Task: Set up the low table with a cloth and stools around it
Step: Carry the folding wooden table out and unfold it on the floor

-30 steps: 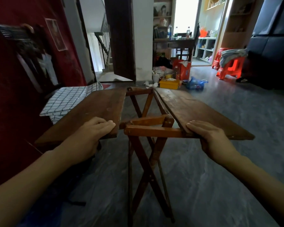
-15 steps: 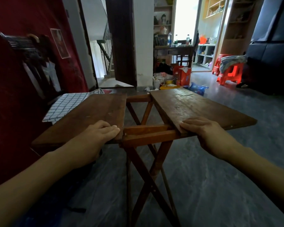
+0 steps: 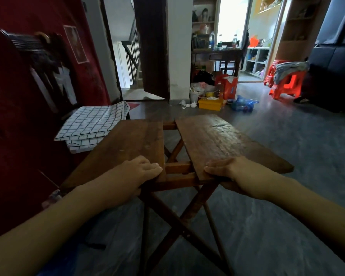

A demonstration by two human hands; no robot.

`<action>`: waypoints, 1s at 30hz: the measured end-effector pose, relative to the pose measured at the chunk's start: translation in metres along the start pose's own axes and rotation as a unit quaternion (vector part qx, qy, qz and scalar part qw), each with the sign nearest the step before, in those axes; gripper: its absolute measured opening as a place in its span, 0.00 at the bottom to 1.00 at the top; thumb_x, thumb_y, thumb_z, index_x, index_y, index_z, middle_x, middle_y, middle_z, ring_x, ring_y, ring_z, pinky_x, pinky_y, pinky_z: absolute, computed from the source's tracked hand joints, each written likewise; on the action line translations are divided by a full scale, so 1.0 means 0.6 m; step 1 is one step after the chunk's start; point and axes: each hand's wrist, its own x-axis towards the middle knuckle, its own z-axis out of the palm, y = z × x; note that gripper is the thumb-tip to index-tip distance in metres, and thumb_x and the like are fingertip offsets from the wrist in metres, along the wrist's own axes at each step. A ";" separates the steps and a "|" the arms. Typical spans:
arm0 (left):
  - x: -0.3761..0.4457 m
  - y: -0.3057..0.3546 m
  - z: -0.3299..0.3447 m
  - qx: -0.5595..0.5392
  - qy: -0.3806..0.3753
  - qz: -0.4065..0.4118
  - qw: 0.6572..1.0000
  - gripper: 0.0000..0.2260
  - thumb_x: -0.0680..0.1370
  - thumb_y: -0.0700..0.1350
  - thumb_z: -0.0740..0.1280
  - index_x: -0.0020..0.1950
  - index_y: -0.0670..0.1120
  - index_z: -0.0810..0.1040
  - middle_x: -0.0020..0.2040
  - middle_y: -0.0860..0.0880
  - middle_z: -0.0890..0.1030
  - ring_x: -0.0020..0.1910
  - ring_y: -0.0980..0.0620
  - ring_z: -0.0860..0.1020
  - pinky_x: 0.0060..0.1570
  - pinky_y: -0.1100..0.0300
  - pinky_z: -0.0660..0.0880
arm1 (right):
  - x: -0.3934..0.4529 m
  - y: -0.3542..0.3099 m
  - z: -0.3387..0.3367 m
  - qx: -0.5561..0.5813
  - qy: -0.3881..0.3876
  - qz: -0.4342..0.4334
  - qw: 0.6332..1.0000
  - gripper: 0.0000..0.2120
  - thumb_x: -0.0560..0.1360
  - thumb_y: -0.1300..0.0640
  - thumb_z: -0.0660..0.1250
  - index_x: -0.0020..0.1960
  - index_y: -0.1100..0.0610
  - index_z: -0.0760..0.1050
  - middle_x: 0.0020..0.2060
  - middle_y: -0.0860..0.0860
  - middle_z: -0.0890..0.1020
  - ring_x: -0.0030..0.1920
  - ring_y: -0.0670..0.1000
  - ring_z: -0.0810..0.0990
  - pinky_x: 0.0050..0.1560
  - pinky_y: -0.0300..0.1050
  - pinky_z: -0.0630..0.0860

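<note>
**Both hands gripping near edge of folding table's two leaves**

Low wooden folding table stands on grey floor, crossed legs below. Top is two leaves, narrow gap between them showing the frame rail. Left hand clamps the near inner corner of the left leaf: fingers on top, thumb hidden under the edge. Right hand closed on the near edge of the right leaf, fingers curled over top, rest wrapped beneath. Both leaves extend away from the hands, roughly level. Checked cloth folded, lying just left of the table's far left side, apart from both hands; what it rests on is unclear. Red plastic stools stacked well apart, far right, with grey fabric draped over them.
</note>
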 end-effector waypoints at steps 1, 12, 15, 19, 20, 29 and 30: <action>0.003 0.003 0.003 -0.005 -0.004 0.004 1.000 0.36 0.77 0.41 0.69 0.79 0.57 0.54 0.78 0.56 0.59 0.73 0.59 0.57 0.70 0.57 0.65 | 0.001 0.000 0.006 0.004 -0.001 -0.003 1.000 0.24 0.79 0.56 0.66 0.74 0.52 0.69 0.72 0.48 0.71 0.71 0.46 0.69 0.70 0.31 0.58; 0.051 0.046 0.066 -0.055 -0.002 0.023 0.998 0.32 0.76 0.42 0.69 0.78 0.49 0.61 0.77 0.52 0.63 0.73 0.55 0.60 0.70 0.55 0.65 | 0.014 0.006 0.080 0.022 -0.016 -0.005 1.000 0.24 0.79 0.55 0.66 0.74 0.55 0.68 0.73 0.53 0.69 0.74 0.50 0.67 0.74 0.46 0.62; 0.068 0.058 0.090 -0.051 0.002 0.025 0.998 0.30 0.77 0.44 0.69 0.77 0.46 0.63 0.77 0.51 0.64 0.73 0.54 0.60 0.70 0.59 0.64 | 0.016 0.008 0.102 0.032 -0.019 -0.004 0.999 0.24 0.79 0.55 0.66 0.74 0.54 0.67 0.74 0.52 0.69 0.74 0.49 0.65 0.75 0.41 0.58; 0.077 0.059 0.111 -0.054 0.029 0.024 0.998 0.28 0.77 0.44 0.68 0.76 0.46 0.65 0.76 0.50 0.66 0.73 0.54 0.61 0.69 0.59 0.65 | 0.016 0.014 0.116 0.044 -0.004 0.008 0.999 0.24 0.79 0.56 0.67 0.74 0.54 0.68 0.74 0.50 0.68 0.75 0.48 0.65 0.75 0.42 0.59; 0.077 0.056 0.114 -0.058 0.039 0.024 0.997 0.28 0.77 0.44 0.69 0.76 0.46 0.66 0.75 0.50 0.67 0.72 0.53 0.62 0.69 0.57 0.65 | 0.016 0.017 0.117 0.044 -0.003 0.009 0.999 0.24 0.79 0.56 0.67 0.74 0.54 0.68 0.74 0.50 0.69 0.74 0.48 0.65 0.75 0.43 0.60; 0.085 0.046 0.130 -0.117 0.062 -0.013 0.991 0.28 0.74 0.43 0.72 0.74 0.48 0.70 0.74 0.52 0.69 0.73 0.56 0.62 0.70 0.55 0.65 | 0.027 0.024 0.127 0.055 -0.003 0.029 0.998 0.26 0.77 0.58 0.68 0.74 0.52 0.68 0.74 0.48 0.68 0.74 0.45 0.64 0.75 0.40 0.58; 0.085 0.049 0.132 -0.114 0.052 -0.015 0.992 0.29 0.74 0.43 0.72 0.74 0.48 0.69 0.74 0.52 0.68 0.73 0.55 0.62 0.70 0.53 0.65 | 0.025 0.022 0.130 0.058 -0.006 0.031 0.998 0.26 0.77 0.58 0.68 0.74 0.52 0.68 0.74 0.48 0.68 0.75 0.45 0.63 0.75 0.40 0.58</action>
